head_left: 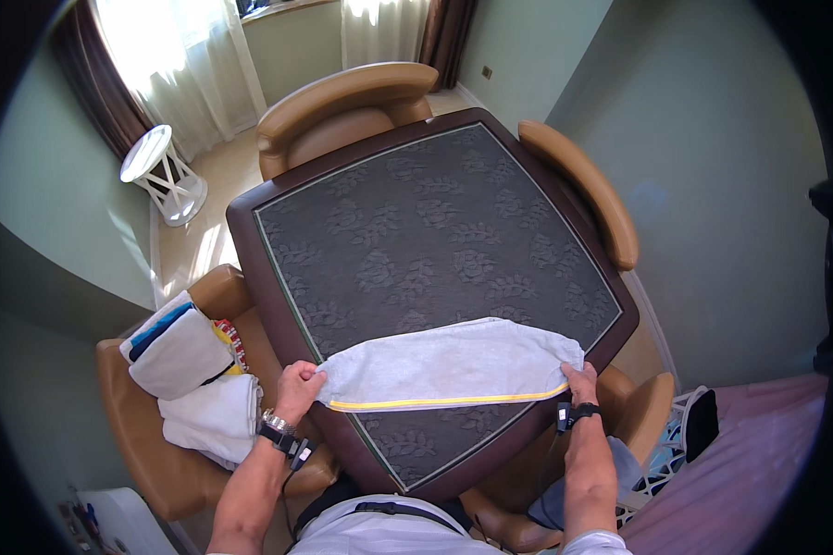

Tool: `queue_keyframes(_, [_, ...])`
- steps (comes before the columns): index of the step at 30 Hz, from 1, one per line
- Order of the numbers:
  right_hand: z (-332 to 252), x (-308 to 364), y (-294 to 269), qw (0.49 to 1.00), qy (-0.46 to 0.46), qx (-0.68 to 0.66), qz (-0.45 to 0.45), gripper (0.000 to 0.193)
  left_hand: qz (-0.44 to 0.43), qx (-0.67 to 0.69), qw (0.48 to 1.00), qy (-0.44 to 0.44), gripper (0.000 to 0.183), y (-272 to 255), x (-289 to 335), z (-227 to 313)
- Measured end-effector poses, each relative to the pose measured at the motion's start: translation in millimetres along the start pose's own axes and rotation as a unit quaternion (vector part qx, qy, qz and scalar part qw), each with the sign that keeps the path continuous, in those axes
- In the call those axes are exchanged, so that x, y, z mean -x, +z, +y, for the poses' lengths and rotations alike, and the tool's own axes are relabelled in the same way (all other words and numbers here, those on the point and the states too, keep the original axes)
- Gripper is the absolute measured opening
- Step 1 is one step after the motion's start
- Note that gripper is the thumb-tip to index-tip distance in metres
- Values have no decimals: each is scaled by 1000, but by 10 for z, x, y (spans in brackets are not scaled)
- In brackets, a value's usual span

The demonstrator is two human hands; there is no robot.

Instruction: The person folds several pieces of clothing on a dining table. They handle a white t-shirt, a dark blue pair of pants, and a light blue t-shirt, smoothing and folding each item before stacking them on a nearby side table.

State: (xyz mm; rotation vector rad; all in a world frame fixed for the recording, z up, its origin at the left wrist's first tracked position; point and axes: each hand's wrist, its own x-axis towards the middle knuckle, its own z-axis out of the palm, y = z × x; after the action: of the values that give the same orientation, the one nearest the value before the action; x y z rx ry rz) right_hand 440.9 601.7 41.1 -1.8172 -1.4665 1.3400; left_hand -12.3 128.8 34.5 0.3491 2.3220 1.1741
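Found yellow-striped grey cloth [444,365] across near part of surface [398,240], pinched at opposite ends by closed left hand [298,388] and right hand [580,384]. Noted folded textiles [183,353] on left chair [125,402], near-right chair [652,412] close against surface, white stool [162,155] farther off.

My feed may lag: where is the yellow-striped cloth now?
In the head view, the yellow-striped cloth spans the near side of the table, its left end in the left hand and its right end in the right hand.

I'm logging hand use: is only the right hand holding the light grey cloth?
No, the left hand holds the light grey cloth at its left end and the right hand at its right.
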Motion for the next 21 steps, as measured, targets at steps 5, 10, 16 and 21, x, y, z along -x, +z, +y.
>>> queue_keyframes(5, [-16, 34, 18, 1000, -2, 12, 5, 39, 72, -84, 994, 25, 18, -120, 141, 242])
queue_keyframes(10, [-320, 275, 138, 991, -124, -33, 46, 39, 159, -144, 921, 325, 21, -60, 416, 832])
queue_keyframes(16, [-1338, 1244, 691, 957, -276, 86, 35, 45, -92, 108, 983, 115, 19, 226, 454, 852])
queue_keyframes(21, [-1493, 2362, 1703, 899, -404, 159, -53, 52, -192, 377, 903, -76, 50, 342, 327, 650])
